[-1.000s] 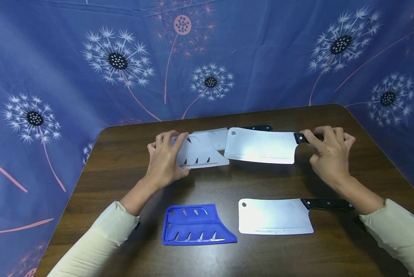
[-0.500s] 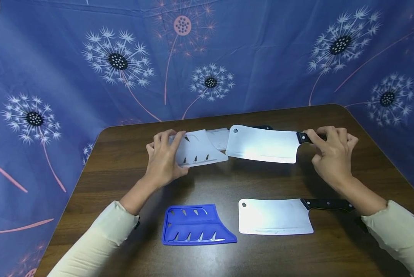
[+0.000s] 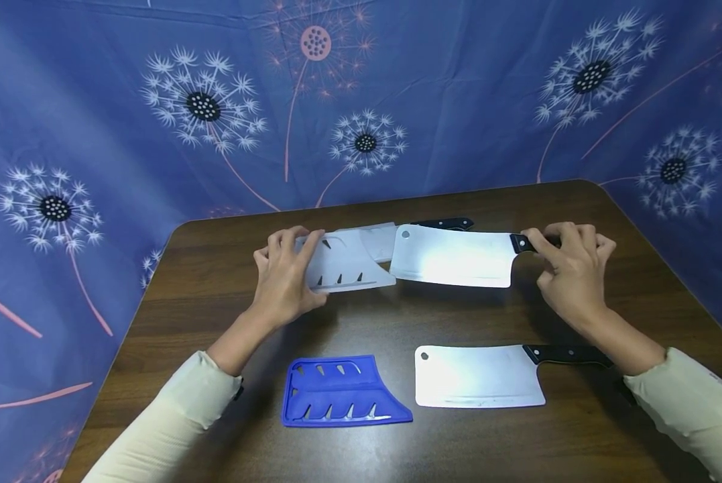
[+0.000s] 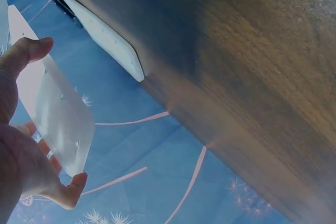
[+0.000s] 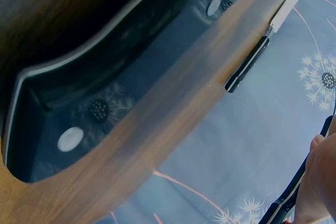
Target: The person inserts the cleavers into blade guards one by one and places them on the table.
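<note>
My left hand (image 3: 285, 275) grips a white blade guard (image 3: 345, 261) by its closed left end, above the table. My right hand (image 3: 572, 275) holds a cleaver (image 3: 451, 256) by its black handle; only the handle's front bolster shows past the fingers in the head view. The cleaver's square front edge points left and meets or nearly meets the guard's slanted mouth; whether they touch, I cannot tell. In the left wrist view, thumb and fingers hold the guard (image 4: 65, 114) on opposite sides. The right wrist view shows a hand round the black handle (image 5: 289, 195).
Below on the wooden table (image 3: 216, 302) lie a blue blade guard (image 3: 345, 389) and a second cleaver (image 3: 478, 377), handle to the right. Behind the held things lies a black-handled knife (image 3: 448, 223) in a white guard. A blue dandelion-print cloth (image 3: 457, 100) hangs behind.
The held cleaver rose slightly and shifted right half a second ago; now it is lower and farther left, its front edge close to the guard. The left hand has barely moved.
</note>
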The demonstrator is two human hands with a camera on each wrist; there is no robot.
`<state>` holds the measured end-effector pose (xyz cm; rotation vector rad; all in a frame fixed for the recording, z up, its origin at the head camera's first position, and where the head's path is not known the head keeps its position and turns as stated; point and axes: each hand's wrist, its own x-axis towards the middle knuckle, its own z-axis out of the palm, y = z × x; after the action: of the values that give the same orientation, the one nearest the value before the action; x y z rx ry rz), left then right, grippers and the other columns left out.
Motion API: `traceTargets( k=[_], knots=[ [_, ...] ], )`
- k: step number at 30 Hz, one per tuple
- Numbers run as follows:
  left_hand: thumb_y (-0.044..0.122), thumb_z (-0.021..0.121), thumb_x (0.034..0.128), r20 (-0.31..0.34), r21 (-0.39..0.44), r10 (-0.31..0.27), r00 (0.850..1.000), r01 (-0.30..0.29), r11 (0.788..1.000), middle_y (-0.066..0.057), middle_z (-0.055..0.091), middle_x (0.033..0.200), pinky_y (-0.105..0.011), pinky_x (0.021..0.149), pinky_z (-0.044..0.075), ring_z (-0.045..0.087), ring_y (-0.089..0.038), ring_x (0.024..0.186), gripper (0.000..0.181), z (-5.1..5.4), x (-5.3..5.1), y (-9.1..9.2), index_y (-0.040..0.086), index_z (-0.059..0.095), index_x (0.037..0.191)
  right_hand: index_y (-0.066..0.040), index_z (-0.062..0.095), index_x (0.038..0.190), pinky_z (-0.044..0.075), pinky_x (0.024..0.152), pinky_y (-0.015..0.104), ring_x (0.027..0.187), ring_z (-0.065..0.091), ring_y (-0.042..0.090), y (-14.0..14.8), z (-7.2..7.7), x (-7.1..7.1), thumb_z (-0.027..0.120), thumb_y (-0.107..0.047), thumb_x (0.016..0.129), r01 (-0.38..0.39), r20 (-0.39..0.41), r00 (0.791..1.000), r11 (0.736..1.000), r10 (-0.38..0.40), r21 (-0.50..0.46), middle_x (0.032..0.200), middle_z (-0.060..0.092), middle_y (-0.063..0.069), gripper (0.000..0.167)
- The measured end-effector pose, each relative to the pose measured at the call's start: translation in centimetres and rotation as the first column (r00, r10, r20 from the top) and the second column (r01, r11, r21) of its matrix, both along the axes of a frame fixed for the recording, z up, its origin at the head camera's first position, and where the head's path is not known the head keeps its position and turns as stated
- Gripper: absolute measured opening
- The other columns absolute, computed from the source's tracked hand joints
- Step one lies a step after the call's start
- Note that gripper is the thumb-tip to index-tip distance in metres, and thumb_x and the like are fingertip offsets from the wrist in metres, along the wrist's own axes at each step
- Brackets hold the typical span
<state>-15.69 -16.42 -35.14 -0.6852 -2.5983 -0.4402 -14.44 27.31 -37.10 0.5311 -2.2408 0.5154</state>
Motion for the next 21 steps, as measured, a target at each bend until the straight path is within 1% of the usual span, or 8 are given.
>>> traceTargets(
  k=[3, 9, 12, 15, 18, 21],
  knots=[
    [0.028, 0.093, 0.0489, 0.0, -0.001, -0.007, 1.0, 0.007, 1.0, -0.017, 0.04, 0.131, -0.056, 0.077, 0.029, 0.033, -0.041, 0.12, 0.103, 0.0, 0.1, 0.1, 0.017, 0.045, 0.14, -0.011, 0.065, 0.117, 0.016, 0.089, 0.063, 0.095, 0.038, 0.047, -0.3, -0.2, 0.0, 0.046, 0.029, 0.06, -0.012, 0.001, 1.0, 1.0, 0.012, 0.01, 0.106, 0.05, 0.027, 0.072],
    [0.029, 0.092, 0.0512, -0.014, -0.048, -0.058, 0.998, 0.057, 0.997, -0.019, 0.04, 0.132, -0.063, 0.079, 0.029, 0.033, -0.042, 0.121, 0.102, -0.1, 0.2, 1.0, 0.013, 0.045, 0.14, -0.011, 0.062, 0.12, 0.015, 0.087, 0.067, 0.096, 0.039, 0.047, -1.4, -0.3, -0.1, 0.049, 0.029, 0.059, -0.05, 0.017, 0.999, 0.996, 0.048, 0.08, 0.107, 0.05, 0.027, 0.074],
    [0.03, 0.092, 0.0501, -0.019, -0.072, -0.052, 0.998, 0.05, 0.996, -0.019, 0.041, 0.131, -0.063, 0.08, 0.03, 0.034, -0.042, 0.12, 0.102, -0.2, 0.3, 1.3, 0.013, 0.046, 0.14, -0.011, 0.062, 0.122, 0.016, 0.086, 0.067, 0.097, 0.039, 0.047, -2.0, -0.3, -0.2, 0.05, 0.03, 0.058, -0.056, 0.02, 0.998, 0.994, 0.054, 0.096, 0.107, 0.05, 0.027, 0.077],
    [0.03, 0.092, 0.049, -0.022, -0.082, -0.045, 0.999, 0.043, 0.996, -0.018, 0.041, 0.13, -0.062, 0.08, 0.031, 0.035, -0.042, 0.12, 0.102, -0.2, 0.3, 1.5, 0.013, 0.047, 0.139, -0.011, 0.063, 0.121, 0.017, 0.085, 0.066, 0.097, 0.041, 0.046, -2.7, -0.4, -0.3, 0.052, 0.03, 0.056, -0.072, 0.012, 0.997, 0.993, 0.071, 0.091, 0.107, 0.052, 0.026, 0.078],
    [0.029, 0.091, 0.0494, -0.016, -0.096, -0.055, 0.998, 0.053, 0.994, -0.019, 0.041, 0.131, -0.063, 0.08, 0.03, 0.035, -0.042, 0.12, 0.101, -0.3, 0.4, 1.8, 0.012, 0.046, 0.138, -0.012, 0.064, 0.12, 0.019, 0.084, 0.066, 0.095, 0.042, 0.045, -3.6, -0.6, -0.4, 0.054, 0.03, 0.055, -0.088, -0.016, 0.996, 0.993, 0.089, 0.081, 0.106, 0.053, 0.025, 0.077],
    [0.029, 0.09, 0.0504, -0.012, -0.11, -0.064, 0.998, 0.062, 0.992, -0.019, 0.041, 0.131, -0.063, 0.081, 0.031, 0.035, -0.043, 0.12, 0.1, -0.4, 0.5, 2.1, 0.013, 0.046, 0.138, -0.012, 0.063, 0.119, 0.02, 0.082, 0.064, 0.093, 0.043, 0.043, -4.2, -0.8, -0.4, 0.055, 0.03, 0.057, -0.092, -0.019, 0.995, 0.991, 0.094, 0.092, 0.105, 0.054, 0.024, 0.075]
  ],
)
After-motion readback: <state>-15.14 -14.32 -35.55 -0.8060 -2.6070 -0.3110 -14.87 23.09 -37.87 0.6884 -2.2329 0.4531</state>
